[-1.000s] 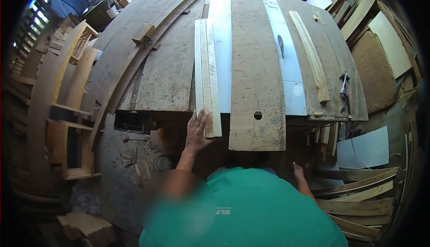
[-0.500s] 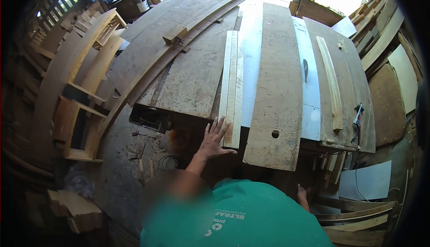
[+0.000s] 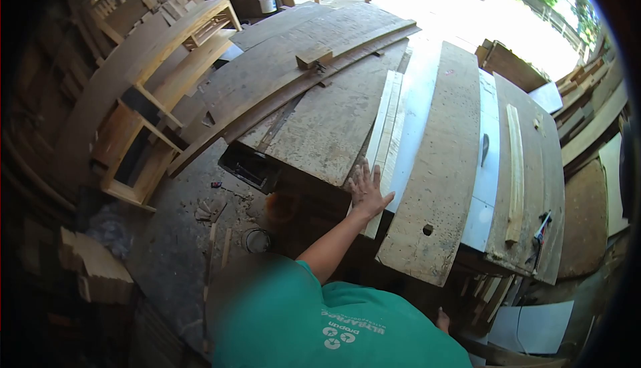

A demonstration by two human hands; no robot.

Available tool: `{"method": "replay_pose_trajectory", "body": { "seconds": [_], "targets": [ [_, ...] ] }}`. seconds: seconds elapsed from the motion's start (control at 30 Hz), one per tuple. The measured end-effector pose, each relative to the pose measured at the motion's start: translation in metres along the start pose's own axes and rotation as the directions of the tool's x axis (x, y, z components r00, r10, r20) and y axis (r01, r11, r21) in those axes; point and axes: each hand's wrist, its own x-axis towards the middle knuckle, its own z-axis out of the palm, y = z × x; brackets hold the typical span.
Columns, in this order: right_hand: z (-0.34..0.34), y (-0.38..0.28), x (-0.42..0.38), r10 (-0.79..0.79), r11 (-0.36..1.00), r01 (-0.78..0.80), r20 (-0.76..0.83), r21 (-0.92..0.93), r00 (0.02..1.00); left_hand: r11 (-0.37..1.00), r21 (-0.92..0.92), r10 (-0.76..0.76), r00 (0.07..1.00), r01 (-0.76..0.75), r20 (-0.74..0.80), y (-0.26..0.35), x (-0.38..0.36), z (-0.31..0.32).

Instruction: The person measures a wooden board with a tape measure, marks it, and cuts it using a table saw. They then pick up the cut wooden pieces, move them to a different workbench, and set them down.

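Note:
My left hand [image 3: 368,196] lies palm down, fingers spread, over the near end of several pale wooden strips [image 3: 389,117] laid side by side on the bench. It rests on them without gripping. The strips run lengthwise away from me, and the hand covers part of their near end. Only a small part of my right hand [image 3: 443,320] shows, low beside the green shirt; its fingers are mostly hidden. A wide worn board [image 3: 437,147] with a hole near its close end lies just right of the strips, over a white panel [image 3: 417,81].
Another pale strip [image 3: 515,174] and a clamp-like tool [image 3: 541,229] lie on the bench's right side. A long dark beam [image 3: 267,94] crosses the left, with a wood block [image 3: 314,59] on it. A wooden frame with shelves [image 3: 150,127] stands far left.
The view has turned, shifting the bench right and down. My left hand has moved slightly farther up the strips, its fingers still spread. My right hand stays low beside the body.

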Motion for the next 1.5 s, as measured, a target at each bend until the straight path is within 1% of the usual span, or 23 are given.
{"method": "replay_pose_trajectory", "body": {
  "seconds": [0.03,0.13,0.23,0.37,0.5,0.6,0.63,0.67,0.7,0.73,0.77,0.83,0.93,1.03,1.13,1.17,1.2,1.23,1.33,1.43,1.5],
  "targets": [
    [-0.002,-0.002,-0.001,0.008,0.998,-0.007,0.011,-0.059,1.0,1.0,-0.003,0.009,1.0,-0.009,-0.022,0.0,0.003,0.004],
    [0.0,0.005,0.007,-0.004,0.996,0.007,0.033,-0.091,0.999,1.0,-0.007,0.011,0.998,-0.011,-0.06,-0.003,0.001,0.014],
    [0.005,0.005,0.015,0.004,0.995,0.001,0.049,-0.103,0.999,1.0,0.013,-0.015,0.999,0.014,0.036,0.001,0.002,0.003],
    [0.005,0.01,0.021,0.01,0.993,-0.002,0.063,-0.12,0.998,1.0,0.014,-0.024,0.999,0.023,0.044,0.004,0.0,-0.002],
    [0.003,0.016,0.027,0.006,0.996,-0.001,0.065,-0.09,0.998,0.998,0.044,-0.048,0.996,0.045,0.075,0.009,0.002,-0.007],
    [-0.002,0.02,0.035,-0.017,1.0,0.018,0.072,-0.013,0.997,0.999,0.002,-0.05,0.995,0.05,0.084,0.008,0.0,-0.011],
    [-0.001,0.018,0.036,-0.011,1.0,0.01,0.074,0.012,0.997,0.998,-0.011,-0.054,0.998,0.054,0.045,0.006,-0.001,-0.011],
    [-0.005,0.008,0.032,0.004,0.995,0.006,0.098,-0.101,0.995,0.998,-0.028,-0.051,0.999,0.052,0.011,0.005,-0.004,-0.005],
    [-0.008,-0.019,0.017,0.018,0.977,0.008,0.121,-0.213,0.992,0.998,-0.046,-0.038,0.999,0.036,-0.027,0.006,-0.002,-0.001],
    [-0.005,-0.002,0.028,0.017,0.967,0.001,0.068,-0.253,0.998,0.999,-0.036,-0.04,0.998,0.038,-0.038,0.006,0.0,0.004],
    [-0.004,-0.005,0.026,0.004,0.974,0.015,0.081,-0.227,0.997,1.0,-0.017,-0.025,0.996,0.023,-0.085,0.004,0.001,0.008],
    [0.0,-0.018,0.014,0.031,0.991,-0.022,0.069,-0.131,0.997,1.0,0.021,-0.004,0.99,0.008,-0.144,0.004,0.0,0.011],
    [0.005,-0.019,0.005,0.058,0.997,-0.053,0.077,-0.065,0.995,0.998,-0.053,-0.043,0.999,0.044,0.018,0.003,0.004,0.003],
    [0.005,-0.038,-0.022,0.093,0.995,-0.095,0.071,0.019,0.993,0.988,-0.1,-0.113,0.992,0.119,0.056,0.007,0.024,0.003],
    [-0.001,-0.019,-0.019,0.13,0.986,-0.12,0.084,-0.113,0.988,0.971,-0.159,-0.183,0.983,0.18,-0.003,0.017,0.049,-0.001],
    [-0.005,-0.013,-0.02,0.146,0.984,-0.136,0.085,-0.111,0.986,0.961,-0.184,-0.214,0.977,0.208,-0.012,0.02,0.052,-0.002],
    [-0.009,-0.009,-0.022,0.162,0.982,-0.152,0.086,-0.11,0.983,0.949,-0.191,-0.253,0.967,0.252,0.017,0.02,0.056,0.005],
    [-0.013,-0.005,-0.022,0.177,0.98,-0.167,0.086,-0.109,0.98,0.954,-0.156,-0.26,0.965,0.258,0.002,0.021,0.057,0.012],
    [-0.033,-0.004,-0.023,0.147,0.981,-0.134,0.086,-0.137,0.985,0.959,-0.077,-0.278,0.96,0.274,-0.043,0.025,0.059,0.013],
    [-0.051,0.002,-0.013,0.168,0.979,-0.154,0.095,-0.135,0.981,0.952,-0.046,-0.305,0.952,0.303,-0.037,0.029,0.06,0.012],
    [-0.065,0.006,0.003,0.171,0.977,-0.157,0.096,-0.143,0.981,0.947,-0.071,-0.316,0.948,0.314,-0.031,0.031,0.058,0.008]
  ]
}}
